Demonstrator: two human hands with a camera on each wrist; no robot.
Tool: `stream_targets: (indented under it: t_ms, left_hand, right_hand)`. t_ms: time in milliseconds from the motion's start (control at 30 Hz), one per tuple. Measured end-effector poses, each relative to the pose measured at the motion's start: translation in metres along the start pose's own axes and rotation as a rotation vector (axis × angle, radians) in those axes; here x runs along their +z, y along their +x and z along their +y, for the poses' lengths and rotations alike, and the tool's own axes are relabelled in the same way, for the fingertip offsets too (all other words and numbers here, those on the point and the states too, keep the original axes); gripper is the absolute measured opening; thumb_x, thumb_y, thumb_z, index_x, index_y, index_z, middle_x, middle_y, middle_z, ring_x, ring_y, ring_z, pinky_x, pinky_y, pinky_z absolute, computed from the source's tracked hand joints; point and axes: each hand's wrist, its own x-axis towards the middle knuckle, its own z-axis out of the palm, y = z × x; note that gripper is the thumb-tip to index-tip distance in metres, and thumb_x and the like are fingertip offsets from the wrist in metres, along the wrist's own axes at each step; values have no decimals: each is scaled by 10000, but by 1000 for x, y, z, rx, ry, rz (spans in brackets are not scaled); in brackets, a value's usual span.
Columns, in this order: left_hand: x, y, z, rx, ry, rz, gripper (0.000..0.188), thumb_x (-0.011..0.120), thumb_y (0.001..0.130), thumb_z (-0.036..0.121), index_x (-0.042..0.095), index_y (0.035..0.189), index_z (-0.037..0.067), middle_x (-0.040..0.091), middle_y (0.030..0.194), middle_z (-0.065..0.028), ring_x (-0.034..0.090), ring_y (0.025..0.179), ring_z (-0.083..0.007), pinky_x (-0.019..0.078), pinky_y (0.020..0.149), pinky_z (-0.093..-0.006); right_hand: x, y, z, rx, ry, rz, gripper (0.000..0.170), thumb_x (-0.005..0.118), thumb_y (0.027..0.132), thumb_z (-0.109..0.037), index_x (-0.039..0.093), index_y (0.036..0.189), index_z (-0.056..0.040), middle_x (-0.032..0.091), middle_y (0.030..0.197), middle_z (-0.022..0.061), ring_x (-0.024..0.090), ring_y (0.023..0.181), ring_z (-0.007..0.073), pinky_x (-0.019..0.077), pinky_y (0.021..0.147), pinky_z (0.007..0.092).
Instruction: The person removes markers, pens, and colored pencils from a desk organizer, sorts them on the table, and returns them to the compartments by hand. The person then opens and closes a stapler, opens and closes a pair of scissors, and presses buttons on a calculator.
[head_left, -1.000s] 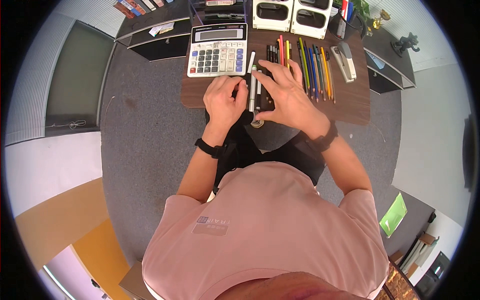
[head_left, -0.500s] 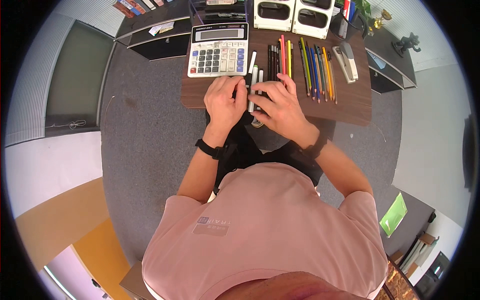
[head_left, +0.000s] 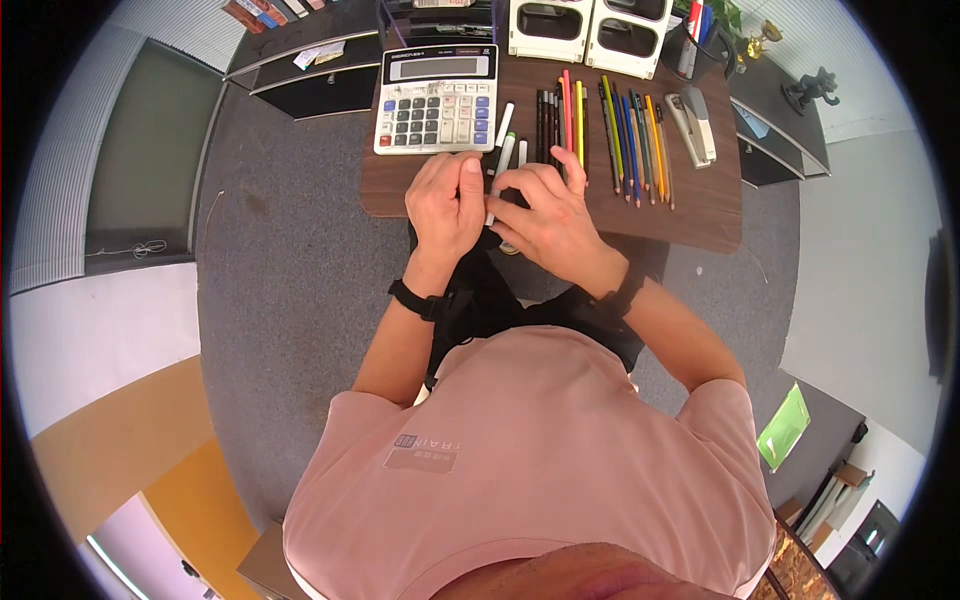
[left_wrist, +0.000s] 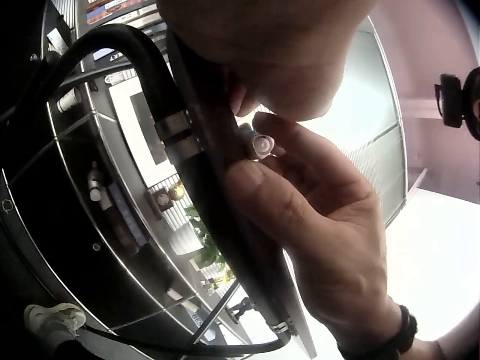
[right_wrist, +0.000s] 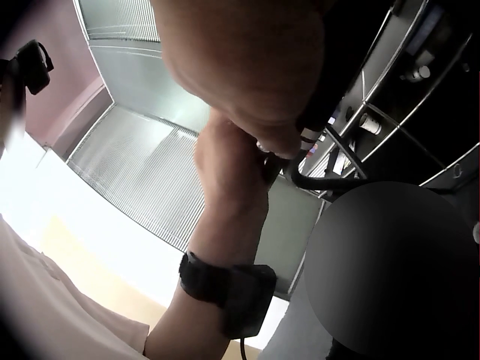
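Note:
In the head view, the right hand (head_left: pixel 552 212) pinches a white marker with a green end (head_left: pixel 506 152) between thumb and fingers, near its lower end at the table's front edge. The left wrist view shows the marker's round end (left_wrist: pixel 261 145) between that hand's thumb and fingers. Just left of the marker is the left hand (head_left: pixel 445 205), its fingers curled and its thumb laid along them; whether it holds anything is hidden. Another white-capped marker (head_left: pixel 506 118) lies by the calculator (head_left: pixel 436 100), and a third white one (head_left: pixel 522 152) lies to the right.
Black, pink and yellow pencils (head_left: pixel 567 115) lie in a row beside several coloured pencils (head_left: pixel 636 145). A stapler (head_left: pixel 692 126) lies to their right. White holders (head_left: pixel 583 30) and a black pen cup (head_left: pixel 699 55) stand behind, on the brown table (head_left: pixel 700 210).
The right hand has moved left and its fingers have closed on the green-ended marker, whose lower end has tilted left. The left hand has stayed nearly in place, its thumb shifting slightly.

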Motion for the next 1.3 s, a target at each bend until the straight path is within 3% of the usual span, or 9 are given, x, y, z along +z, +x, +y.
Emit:
stream_targets:
  t_ms: [233, 400, 633, 800, 1000, 1300]
  left_hand:
    - [-5, 0, 2, -15, -28, -21, 231, 662, 1160, 161, 804, 1065, 6, 713, 882, -161, 707, 810, -396, 560, 744, -480]
    - [-7, 0, 1, -22, -60, -35, 227, 642, 1156, 131, 804, 1090, -13, 727, 906, -179, 711, 827, -408, 562, 761, -484]
    - [-7, 0, 3, -17, -36, -27, 224, 654, 1147, 131, 805, 1083, -21, 742, 909, -177, 724, 829, -396, 574, 773, -485]
    - [-6, 1, 3, 12, -10, -33, 208, 692, 1131, 146, 803, 1065, -17, 732, 882, -160, 712, 804, -376, 564, 752, -474]
    - [-4, 1, 2, 42, 12, -11, 181, 739, 1102, 156, 807, 1051, -3, 740, 878, -138, 713, 801, -358, 564, 749, -465]
    - [-6, 1, 5, 22, 4, -16, 130, 785, 1055, 142, 805, 1035, 15, 745, 880, -124, 716, 803, -344, 565, 741, -448]
  right_hand:
    - [3, 4, 1, -98, 44, 7, 142, 836, 891, -137, 861, 1023, -184, 631, 1063, -24, 628, 1133, 208, 377, 1246, 575]
    - [-9, 18, 10, -126, 7, 196, 229, 898, 892, -139, 881, 1118, -174, 699, 983, -47, 672, 912, 169, 499, 1119, 477]
    - [-48, 42, 30, -87, -50, 274, 303, 949, 862, -118, 865, 1154, -125, 772, 1026, -14, 702, 901, 205, 509, 1037, 445]
    - [-95, 60, 47, -49, -127, 386, 275, 935, 857, -36, 833, 1104, -105, 796, 942, 25, 738, 813, 234, 556, 854, 421]
    - [-129, 87, 84, 71, -295, 459, 211, 937, 896, -81, 848, 1081, -130, 784, 846, -12, 732, 762, 192, 552, 832, 368]
    - [-101, 124, 143, 45, -270, 456, 159, 932, 920, -134, 863, 1063, -138, 790, 821, -6, 758, 760, 220, 570, 832, 378]
